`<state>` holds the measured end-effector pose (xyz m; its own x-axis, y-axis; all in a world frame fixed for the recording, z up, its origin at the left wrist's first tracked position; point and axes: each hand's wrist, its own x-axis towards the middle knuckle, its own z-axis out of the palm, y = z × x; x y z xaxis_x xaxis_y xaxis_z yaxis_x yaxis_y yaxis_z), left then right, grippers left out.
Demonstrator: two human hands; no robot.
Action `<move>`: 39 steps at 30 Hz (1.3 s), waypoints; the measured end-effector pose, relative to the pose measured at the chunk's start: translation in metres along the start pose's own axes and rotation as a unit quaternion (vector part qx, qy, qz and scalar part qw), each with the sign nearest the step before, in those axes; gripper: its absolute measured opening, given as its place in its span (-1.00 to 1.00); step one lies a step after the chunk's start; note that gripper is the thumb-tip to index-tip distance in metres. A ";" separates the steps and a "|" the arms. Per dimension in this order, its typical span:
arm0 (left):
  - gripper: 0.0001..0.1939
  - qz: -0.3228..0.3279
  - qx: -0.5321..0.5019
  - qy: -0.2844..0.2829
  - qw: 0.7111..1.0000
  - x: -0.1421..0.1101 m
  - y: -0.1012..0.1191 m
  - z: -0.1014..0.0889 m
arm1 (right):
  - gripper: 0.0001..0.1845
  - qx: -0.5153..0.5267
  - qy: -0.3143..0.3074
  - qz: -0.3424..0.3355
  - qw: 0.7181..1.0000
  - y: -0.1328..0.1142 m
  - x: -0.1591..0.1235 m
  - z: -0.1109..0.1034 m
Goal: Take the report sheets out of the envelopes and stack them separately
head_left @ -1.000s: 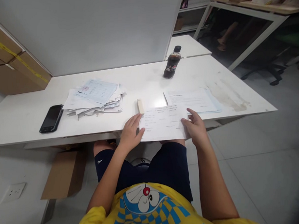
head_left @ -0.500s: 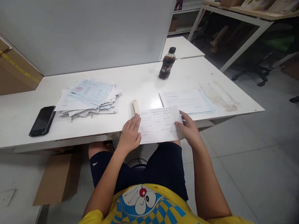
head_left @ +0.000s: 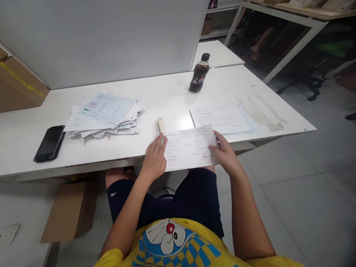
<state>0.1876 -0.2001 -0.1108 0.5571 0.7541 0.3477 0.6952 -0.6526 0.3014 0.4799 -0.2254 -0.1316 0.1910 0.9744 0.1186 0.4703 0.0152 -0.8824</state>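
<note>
A printed white sheet of paper (head_left: 187, 147) lies tilted over the front edge of the white table, its lower part reaching past the edge. At its right side, my right hand (head_left: 226, 155) is closed, thumb on top and fingers beneath. My left hand (head_left: 155, 158) is on the sheet's left edge, fingers close together and thumb beside it. Just beyond the left fingertips is a slim beige block-shaped object (head_left: 161, 125), its kind unclear. Behind the sheet lies a flatter set of papers (head_left: 218, 117), white on top with pale blue below.
An untidy paper stack (head_left: 108, 114) lies to the left, with a black phone (head_left: 49, 143) beside it. An upright cola bottle (head_left: 199, 73) stands toward the back. A grey partition (head_left: 111, 32) borders the table (head_left: 165, 89). Cardboard boxes (head_left: 17, 83) sit far left.
The camera view has shifted slightly. Both hands keep their places at the two sides of the sheet, with the left fingers moved barely at all.
</note>
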 end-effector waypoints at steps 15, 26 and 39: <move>-0.21 -0.021 0.055 -0.007 0.998 0.002 0.004 0.005 | -0.25 0.007 -0.028 0.068 0.997 -0.008 -0.001 -0.003; -0.29 -0.047 0.104 0.041 0.993 0.007 0.007 0.020 | -0.27 0.033 -0.004 0.046 0.998 -0.005 -0.002 -0.003; -0.40 -0.091 0.105 0.057 0.989 0.013 0.012 0.018 | -0.46 -0.010 0.109 -0.003 0.994 -0.018 0.013 -0.003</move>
<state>0.2112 -0.1968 -0.1182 0.3672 0.8373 0.4051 0.8651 -0.4674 0.1820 0.4769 -0.2136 -0.1126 0.3682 0.9029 0.2217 0.4890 0.0147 -0.8721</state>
